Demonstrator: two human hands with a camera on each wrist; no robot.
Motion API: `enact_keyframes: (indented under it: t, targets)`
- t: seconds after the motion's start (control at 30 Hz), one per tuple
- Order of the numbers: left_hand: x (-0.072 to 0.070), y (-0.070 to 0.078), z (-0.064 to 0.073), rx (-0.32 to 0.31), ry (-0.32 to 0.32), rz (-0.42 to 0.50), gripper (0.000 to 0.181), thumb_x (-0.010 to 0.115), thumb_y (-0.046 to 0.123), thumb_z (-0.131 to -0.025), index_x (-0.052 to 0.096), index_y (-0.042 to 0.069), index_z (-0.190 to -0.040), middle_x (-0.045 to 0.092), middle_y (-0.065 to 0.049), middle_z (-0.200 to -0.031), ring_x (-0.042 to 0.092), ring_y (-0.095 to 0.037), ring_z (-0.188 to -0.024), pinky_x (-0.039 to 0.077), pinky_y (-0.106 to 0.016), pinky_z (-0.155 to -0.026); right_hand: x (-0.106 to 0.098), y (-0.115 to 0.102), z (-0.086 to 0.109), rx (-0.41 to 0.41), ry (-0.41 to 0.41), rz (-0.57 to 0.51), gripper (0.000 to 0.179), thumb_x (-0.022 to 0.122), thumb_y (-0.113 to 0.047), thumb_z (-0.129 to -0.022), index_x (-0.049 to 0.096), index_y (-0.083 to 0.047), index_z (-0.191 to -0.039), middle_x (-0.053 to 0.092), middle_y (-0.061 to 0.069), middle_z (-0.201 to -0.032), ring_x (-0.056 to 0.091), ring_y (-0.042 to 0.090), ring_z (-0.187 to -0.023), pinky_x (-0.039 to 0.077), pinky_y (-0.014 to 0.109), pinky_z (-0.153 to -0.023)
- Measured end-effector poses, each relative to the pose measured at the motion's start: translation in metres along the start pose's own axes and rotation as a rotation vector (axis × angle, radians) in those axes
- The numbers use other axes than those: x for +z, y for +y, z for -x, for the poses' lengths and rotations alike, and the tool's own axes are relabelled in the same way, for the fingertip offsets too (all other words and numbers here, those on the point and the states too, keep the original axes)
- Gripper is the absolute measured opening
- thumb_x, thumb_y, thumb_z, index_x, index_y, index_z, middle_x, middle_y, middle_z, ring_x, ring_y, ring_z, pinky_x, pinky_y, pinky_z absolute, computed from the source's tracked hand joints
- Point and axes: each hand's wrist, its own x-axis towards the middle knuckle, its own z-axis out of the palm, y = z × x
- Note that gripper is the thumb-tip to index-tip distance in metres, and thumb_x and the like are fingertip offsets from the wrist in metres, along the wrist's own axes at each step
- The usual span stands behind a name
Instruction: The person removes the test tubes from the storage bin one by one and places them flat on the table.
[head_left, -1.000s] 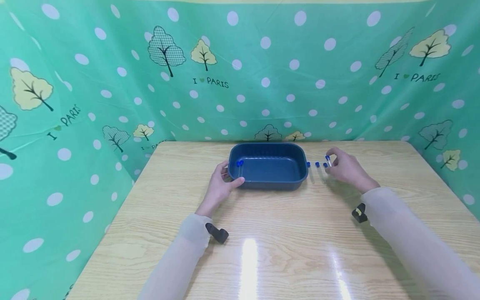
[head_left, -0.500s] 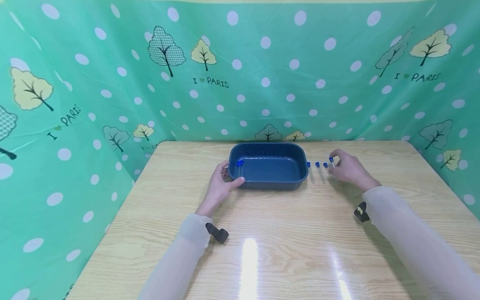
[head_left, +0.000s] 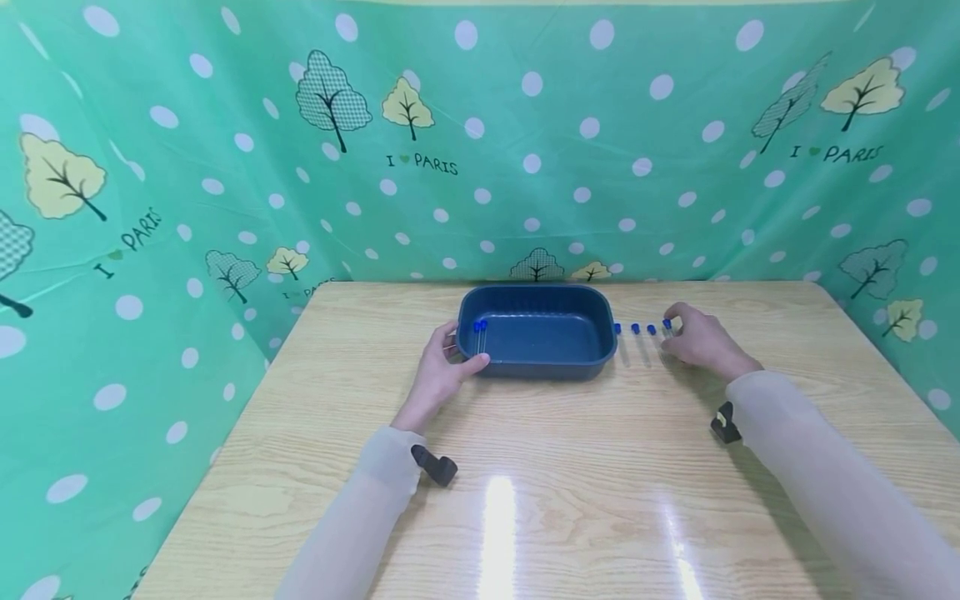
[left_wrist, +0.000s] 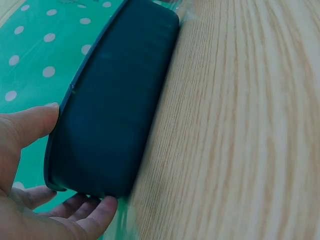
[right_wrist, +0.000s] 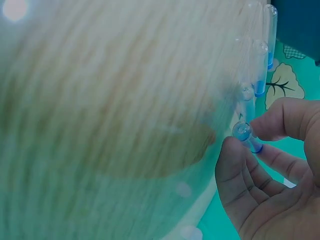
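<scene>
My left hand [head_left: 441,371] grips the left end of a dark blue plastic basin [head_left: 540,370], thumb on the front rim and fingers at the end wall. Inside the basin, at its left, two clear test tubes [head_left: 480,337] with blue caps lean side by side. Right of the basin, my right hand [head_left: 699,340] pinches another blue-capped test tube [right_wrist: 242,131] between thumb and fingers, low over the table. To its left lie a row of three test tubes [head_left: 635,330], caps toward the back.
The wood-grain table [head_left: 570,467] reaches back to a green dotted curtain [head_left: 532,142] with printed trees, which also hangs along both sides. A dark wrist strap [head_left: 433,467] sits on the left sleeve and a similar one [head_left: 725,423] on the right.
My right hand has moved slightly right and down with the test tube, away from the three lying tubes. The left hand and the basin have stayed put.
</scene>
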Motion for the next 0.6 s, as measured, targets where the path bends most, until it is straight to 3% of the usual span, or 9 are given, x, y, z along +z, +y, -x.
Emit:
enact_keyframes:
  t: [0.4,0.6]
  targets:
    - [0.0004,-0.0014,-0.0015,0.0,-0.006,-0.001,0.083,0.08,0.028,-0.078,0.033,0.011,-0.145,0.047,-0.017,-0.137,0.047,-0.03,-0.124,0.039,-0.044,-0.104,0.0004,0.0039,-0.0032,-0.003,-0.016,0.039,0.058,0.058,-0.013,-0.086,0.034,0.008,-0.135,0.058,0.02,-0.093,0.056,0.019,-0.059,0.046,0.033,-0.058]
    - [0.0009,-0.0011,-0.0009,0.0,-0.001,0.003,0.083,0.08,0.027,-0.078,0.033,0.011,-0.145,0.047,-0.017,-0.137,0.047,-0.03,-0.124,0.04,-0.043,-0.103,0.0008,0.0057,-0.0055,-0.003,-0.033,0.043,0.059,0.058,-0.013,-0.086,0.034,0.009,-0.135,0.057,0.014,-0.082,0.056,0.019,-0.058,0.046,0.033,-0.058]
